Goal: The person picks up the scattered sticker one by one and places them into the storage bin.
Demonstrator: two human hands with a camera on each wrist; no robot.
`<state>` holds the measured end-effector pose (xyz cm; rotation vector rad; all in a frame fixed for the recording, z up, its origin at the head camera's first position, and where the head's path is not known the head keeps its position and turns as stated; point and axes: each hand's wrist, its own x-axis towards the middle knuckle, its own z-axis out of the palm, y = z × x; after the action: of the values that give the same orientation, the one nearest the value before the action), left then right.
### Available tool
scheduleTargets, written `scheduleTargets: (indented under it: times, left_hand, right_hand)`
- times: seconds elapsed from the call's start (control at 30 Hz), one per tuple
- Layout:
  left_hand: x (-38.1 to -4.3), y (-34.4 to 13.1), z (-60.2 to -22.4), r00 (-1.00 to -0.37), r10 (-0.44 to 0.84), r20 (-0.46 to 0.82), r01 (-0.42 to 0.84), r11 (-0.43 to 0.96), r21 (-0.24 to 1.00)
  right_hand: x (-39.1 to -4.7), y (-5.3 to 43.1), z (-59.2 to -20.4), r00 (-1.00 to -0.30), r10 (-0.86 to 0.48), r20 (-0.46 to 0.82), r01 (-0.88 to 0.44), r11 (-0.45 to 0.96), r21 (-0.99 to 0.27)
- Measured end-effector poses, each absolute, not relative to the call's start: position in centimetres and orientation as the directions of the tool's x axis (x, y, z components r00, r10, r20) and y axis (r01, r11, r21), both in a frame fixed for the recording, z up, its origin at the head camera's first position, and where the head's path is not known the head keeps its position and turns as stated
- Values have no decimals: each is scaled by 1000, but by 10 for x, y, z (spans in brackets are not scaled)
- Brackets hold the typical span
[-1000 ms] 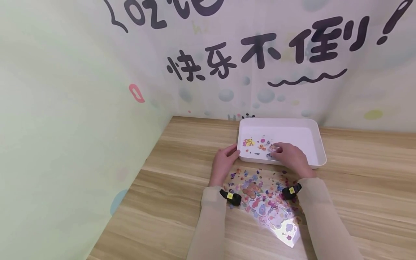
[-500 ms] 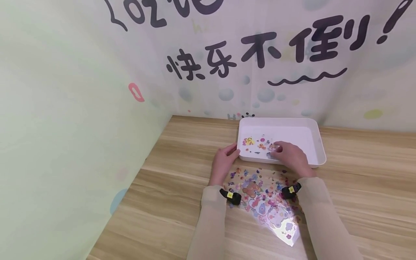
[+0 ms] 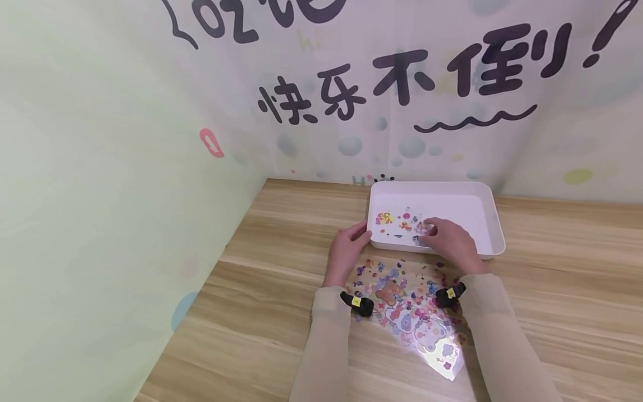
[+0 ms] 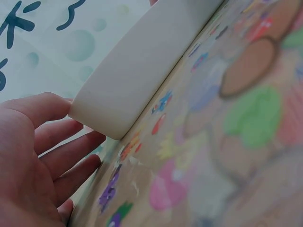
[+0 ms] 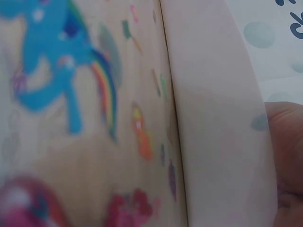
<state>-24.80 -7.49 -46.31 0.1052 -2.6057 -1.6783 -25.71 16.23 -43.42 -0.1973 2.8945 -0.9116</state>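
A white rectangular tray (image 3: 464, 209) stands near the back wall, with several small colourful stickers (image 3: 404, 226) on its left floor. My left hand (image 3: 345, 248) holds the tray's front left corner. In the left wrist view, that hand's fingers (image 4: 71, 153) lie against the outer wall while one digit reaches the rim. Over the front wall, my right hand (image 3: 449, 241) reaches inside; its thumb and index finger stand apart beside the stickers at mid-tray. The wall hides most of that hand in the right wrist view.
A clear sticker sheet (image 3: 412, 312) with bears, ponies and small figures lies on the wooden table (image 3: 261, 301) between my forearms. Its lower corner shines with glare. Printed cloth (image 3: 321, 151) covers the walls behind and to the left.
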Motion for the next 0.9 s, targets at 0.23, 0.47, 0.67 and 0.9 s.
scheduleTargets:
  times: [0.23,0.47,0.67,0.9]
  left_hand:
    - [-248,-75,-463,-996,-84,11,-26,429,903]
    - [-248,-75,-462,-997,-82,5,-30,420,907]
    - [-248,-76,-461,-997,-79,9,-27,437,899]
    - [-246,-77,-461,-997,-82,-8,-42,426,904]
  right_hand:
    - [-257,162,-434,-986,-157,-51,-100,815,-570]
    - [-257,161,-433,-987,-152,-52,-96,816,-569]
    - [-256,160,-431,-987,-150,-58,-90,817,-569]
    - [-256,159,-430,-991,-127,-40,-81,809,-582]
